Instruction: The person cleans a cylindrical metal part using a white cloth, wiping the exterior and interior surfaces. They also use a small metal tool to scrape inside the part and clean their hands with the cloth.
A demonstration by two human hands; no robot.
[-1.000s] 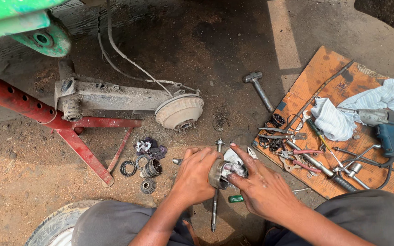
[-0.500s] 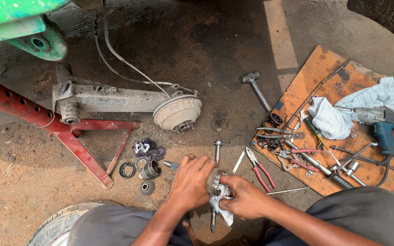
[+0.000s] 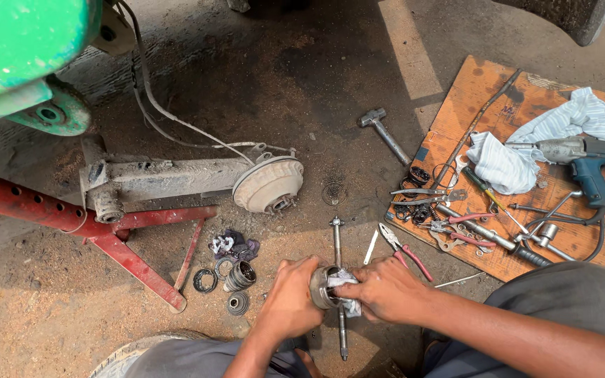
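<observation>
My left hand (image 3: 290, 299) grips a round metal housing (image 3: 321, 285) from its left side. My right hand (image 3: 385, 288) presses a small whitish rag (image 3: 344, 280) into the open end of that housing. Both hands hover low over the dirt floor, above a long metal shaft (image 3: 337, 241) that lies lengthwise under them. A swing arm with a brake drum (image 3: 269, 184) rests on the ground farther away, to the left.
Rings, a bearing and a dark rag (image 3: 232, 246) lie left of my hands. Red-handled pliers (image 3: 404, 246) and a hammer (image 3: 383, 130) lie to the right. An orange board (image 3: 498, 105) holds tools, a striped cloth (image 3: 526, 150) and a blue power drill (image 3: 586, 161). A red stand (image 3: 117, 241) and green vehicle body (image 3: 22, 56) are at left.
My hands pulled closer to me with the housing. The right hand brought the rag from beside the part into its open end, uncovering the pliers on the ground.
</observation>
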